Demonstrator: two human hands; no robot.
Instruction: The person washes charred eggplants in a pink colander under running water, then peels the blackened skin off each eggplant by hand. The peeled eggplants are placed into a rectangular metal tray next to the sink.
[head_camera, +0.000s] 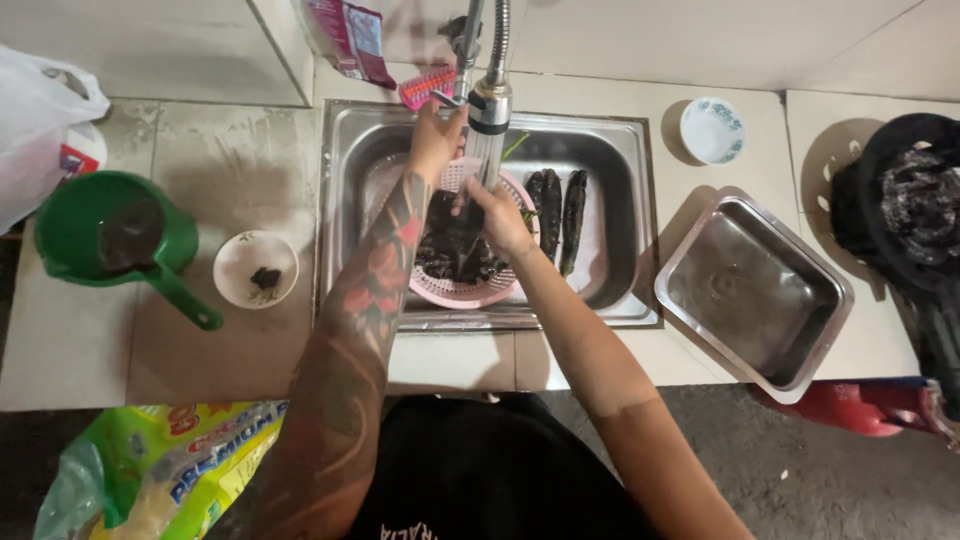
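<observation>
So the right hand (497, 215) has its grip closed on a dark, limp piece of charred vegetable (452, 240), holding it right under the stream from the chrome pull-down tap (490, 105), over the round pink plastic colander (470, 285) sitting in the steel sink (620, 150). The left hand (436, 140) is up at the tap lever just above that grip, fingers wrapped on it as far as I can tell. I'd keep the flow gentle and the piece low over the colander so bits drop in, not down the drain.

Just right of the grip lie three long blackened eggplants (555, 205), close enough to get bumped. Further right on the worktop (200, 150), a square steel tray (755, 290) and a small white patterned bowl (712, 130); off to the left, a green plastic dipper (115, 235) and a small white dish (256, 268).
</observation>
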